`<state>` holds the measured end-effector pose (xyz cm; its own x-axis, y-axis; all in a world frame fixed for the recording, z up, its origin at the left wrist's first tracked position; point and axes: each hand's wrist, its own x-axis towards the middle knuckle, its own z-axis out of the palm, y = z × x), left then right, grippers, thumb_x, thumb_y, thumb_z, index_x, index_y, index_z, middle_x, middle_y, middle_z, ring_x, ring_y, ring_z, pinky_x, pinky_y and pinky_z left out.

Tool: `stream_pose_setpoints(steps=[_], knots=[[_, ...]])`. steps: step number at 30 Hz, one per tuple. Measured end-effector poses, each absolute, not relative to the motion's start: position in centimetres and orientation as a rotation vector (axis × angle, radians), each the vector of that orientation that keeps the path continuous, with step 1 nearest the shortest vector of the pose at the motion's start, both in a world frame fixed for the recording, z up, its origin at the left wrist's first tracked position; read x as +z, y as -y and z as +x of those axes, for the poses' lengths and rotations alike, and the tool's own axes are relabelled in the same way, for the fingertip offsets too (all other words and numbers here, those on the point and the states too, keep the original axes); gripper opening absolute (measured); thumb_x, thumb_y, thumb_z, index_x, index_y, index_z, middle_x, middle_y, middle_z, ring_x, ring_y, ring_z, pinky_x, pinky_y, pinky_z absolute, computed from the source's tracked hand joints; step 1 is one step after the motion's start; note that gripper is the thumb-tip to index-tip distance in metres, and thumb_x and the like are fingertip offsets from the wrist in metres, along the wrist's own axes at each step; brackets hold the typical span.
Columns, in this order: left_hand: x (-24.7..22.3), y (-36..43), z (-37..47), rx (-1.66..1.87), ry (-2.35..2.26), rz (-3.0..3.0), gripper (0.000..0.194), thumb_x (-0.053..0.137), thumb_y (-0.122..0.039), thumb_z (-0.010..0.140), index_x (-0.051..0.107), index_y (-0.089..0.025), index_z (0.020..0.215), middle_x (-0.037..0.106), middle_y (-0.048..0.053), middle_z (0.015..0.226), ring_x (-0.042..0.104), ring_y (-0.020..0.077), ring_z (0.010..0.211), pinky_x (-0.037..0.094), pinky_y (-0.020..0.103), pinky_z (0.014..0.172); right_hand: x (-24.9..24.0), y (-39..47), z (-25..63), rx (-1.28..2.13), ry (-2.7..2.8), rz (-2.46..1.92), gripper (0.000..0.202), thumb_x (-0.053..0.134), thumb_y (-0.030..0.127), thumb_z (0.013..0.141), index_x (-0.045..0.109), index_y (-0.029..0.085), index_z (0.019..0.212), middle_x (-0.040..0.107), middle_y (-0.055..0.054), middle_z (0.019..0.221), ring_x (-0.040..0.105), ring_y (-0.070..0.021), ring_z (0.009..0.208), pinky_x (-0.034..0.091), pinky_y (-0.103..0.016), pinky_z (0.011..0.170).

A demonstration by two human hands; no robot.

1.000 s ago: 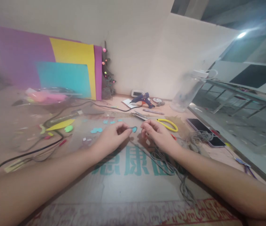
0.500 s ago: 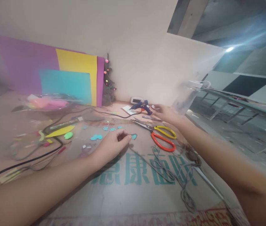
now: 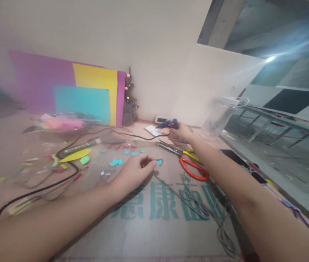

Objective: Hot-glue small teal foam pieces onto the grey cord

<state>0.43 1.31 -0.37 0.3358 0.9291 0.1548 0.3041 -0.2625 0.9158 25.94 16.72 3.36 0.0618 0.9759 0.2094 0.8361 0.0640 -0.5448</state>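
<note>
The left hand [image 3: 132, 173] rests on the cardboard sheet [image 3: 154, 225] with its fingers curled, and thumb and forefinger pinch a thin grey wire [image 3: 170, 189] that carries a small teal foam piece [image 3: 159, 162] just beyond the fingertips. More teal cut-outs [image 3: 116, 162] lie just to the left of this hand. The right hand [image 3: 180, 131] is stretched far forward and closes around the blue glue gun [image 3: 167, 124] near the wall. Between the two hands lie the scissors [image 3: 189, 163] with orange and yellow handles. Farther to the left, coloured sheets [image 3: 88, 94] lean against the wall; a clear bottle [image 3: 216, 118] stands to the right of the right hand.
</note>
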Motion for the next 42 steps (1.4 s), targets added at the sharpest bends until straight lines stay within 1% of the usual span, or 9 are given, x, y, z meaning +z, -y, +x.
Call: stream_pose_setpoints(steps=[4, 8, 12, 14, 17, 20, 24, 31, 42], knots=[[-0.7, -1.5, 0.4, 0.945, -1.096, 1.764, 0.026, 0.055, -0.041, 0.088, 0.063, -0.018, 0.082, 0.065, -0.001, 0.072, 0.059, 0.0159, 0.068, 0.040, 0.026, 0.062, 4.6, -16.4, 26.6, 0.311, 1.712, -1.757, 0.034, 0.067, 0.029, 0.083, 0.065, 0.011, 0.112, 0.075, -0.015, 0.107, 0.069, -0.0224, 0.091, 0.053, -0.031, 0.079], [-0.6, -1.6, 0.3, 0.945, -1.091, 1.769, 0.027, 0.055, -0.042, 0.089, 0.063, -0.018, 0.080, 0.065, -0.001, 0.074, 0.061, 0.0168, 0.072, 0.042, 0.027, 0.066, 6.6, -13.9, 26.2, 0.368, 1.667, -1.715, 0.029, 0.058, 0.034, 0.090, 0.070, 0.010, 0.098, 0.076, -0.016, 0.089, 0.070, -0.0223, 0.078, 0.053, -0.031, 0.068], [-0.3, -1.5, 0.3, 0.955, -1.124, 1.737, 0.024, 0.057, -0.039, 0.087, 0.062, -0.018, 0.078, 0.065, 0.000, 0.074, 0.061, 0.0173, 0.073, 0.041, 0.027, 0.065, 7.7, -8.7, 25.5, 0.455, 1.679, -1.641, 0.033, 0.061, 0.043, 0.089, 0.073, 0.014, 0.101, 0.077, -0.014, 0.090, 0.072, -0.0246, 0.087, 0.054, -0.031, 0.069], [-0.4, -1.6, 0.4, 0.953, -1.111, 1.717, 0.023, 0.057, -0.038, 0.087, 0.061, -0.018, 0.078, 0.065, 0.000, 0.073, 0.060, 0.0172, 0.072, 0.041, 0.027, 0.063, 7.4, -5.8, 25.5, 0.531, 1.755, -1.500, 0.035, 0.062, 0.047, 0.088, 0.073, 0.018, 0.105, 0.077, -0.011, 0.097, 0.072, -0.0258, 0.094, 0.055, -0.035, 0.080], [-0.7, -1.8, 0.4, 0.979, -1.086, 1.696, 0.021, 0.058, -0.037, 0.086, 0.058, -0.018, 0.076, 0.063, -0.001, 0.072, 0.058, 0.0153, 0.068, 0.040, 0.025, 0.061, 5.9, -2.0, 25.6, 0.543, 1.779, -1.470, 0.027, 0.063, 0.048, 0.087, 0.074, 0.025, 0.097, 0.077, -0.006, 0.102, 0.071, -0.0268, 0.097, 0.053, -0.042, 0.091], [-0.8, -2.0, 0.4, 0.994, -1.086, 1.669, 0.021, 0.058, -0.037, 0.085, 0.057, -0.018, 0.075, 0.061, -0.001, 0.071, 0.056, 0.0141, 0.065, 0.039, 0.025, 0.061, 4.1, 0.5, 25.8, 0.554, 1.734, -1.591, 0.028, 0.069, 0.052, 0.079, 0.074, 0.025, 0.083, 0.076, -0.006, 0.086, 0.072, -0.0309, 0.088, 0.054, -0.047, 0.088], [-0.6, -2.0, 0.2, 0.991, -1.099, 1.666, 0.022, 0.058, -0.038, 0.085, 0.057, -0.018, 0.074, 0.060, -0.002, 0.071, 0.053, 0.0137, 0.064, 0.039, 0.026, 0.062, 2.4, 1.9, 25.7, 0.507, 1.730, -1.590, 0.030, 0.073, 0.054, 0.073, 0.073, 0.025, 0.077, 0.076, -0.008, 0.083, 0.071, -0.0328, 0.085, 0.056, -0.048, 0.082], [-0.5, -1.9, 0.1, 0.983, -1.091, 1.702, 0.023, 0.057, -0.037, 0.086, 0.056, -0.018, 0.073, 0.056, -0.003, 0.068, 0.049, 0.0128, 0.063, 0.036, 0.027, 0.062, 2.3, 2.2, 25.2, 0.482, 1.955, -1.481, 0.028, 0.062, 0.051, 0.083, 0.071, 0.025, 0.077, 0.076, -0.006, 0.084, 0.071, -0.0278, 0.086, 0.058, -0.041, 0.081], [-0.5, -2.0, 0.2, 0.998, -1.107, 1.716, 0.023, 0.056, -0.037, 0.086, 0.058, -0.018, 0.073, 0.057, -0.002, 0.069, 0.050, 0.0140, 0.065, 0.034, 0.028, 0.063, 1.6, 2.0, 24.8, 0.317, 1.925, -1.526, 0.018, 0.065, 0.042, 0.079, 0.059, 0.025, 0.075, 0.067, -0.002, 0.067, 0.065, -0.0220, 0.068, 0.055, -0.031, 0.062]])
